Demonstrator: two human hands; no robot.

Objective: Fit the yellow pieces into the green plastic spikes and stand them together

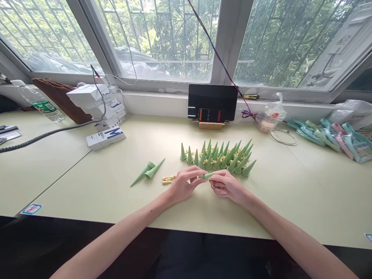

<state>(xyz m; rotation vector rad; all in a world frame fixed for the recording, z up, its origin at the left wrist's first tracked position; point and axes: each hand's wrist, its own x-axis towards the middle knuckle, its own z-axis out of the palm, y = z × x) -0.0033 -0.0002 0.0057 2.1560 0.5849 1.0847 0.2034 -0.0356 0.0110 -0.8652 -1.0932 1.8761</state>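
Note:
Between my two hands lies a green plastic cone-shaped spike (206,176), held low over the table. My left hand (186,182) pinches its wider end between thumb and fingers. Closed around the narrow end are the fingers of my right hand (228,185). Just beyond them, rows of similar green spikes (216,157) stand points up, with small yellow pieces among them. Left of my left hand are several loose yellow pieces (167,179), partly hidden by the hand. Two more green spikes (148,170) lie on their sides farther left.
A phone (211,115) leans against a dark tablet (213,99) at the back. White boxes (106,138) and a plastic bottle (43,104) are at left. A tied plastic bag (270,116) and pastel clips (334,135) lie at right. The table's front edge runs beneath my forearms.

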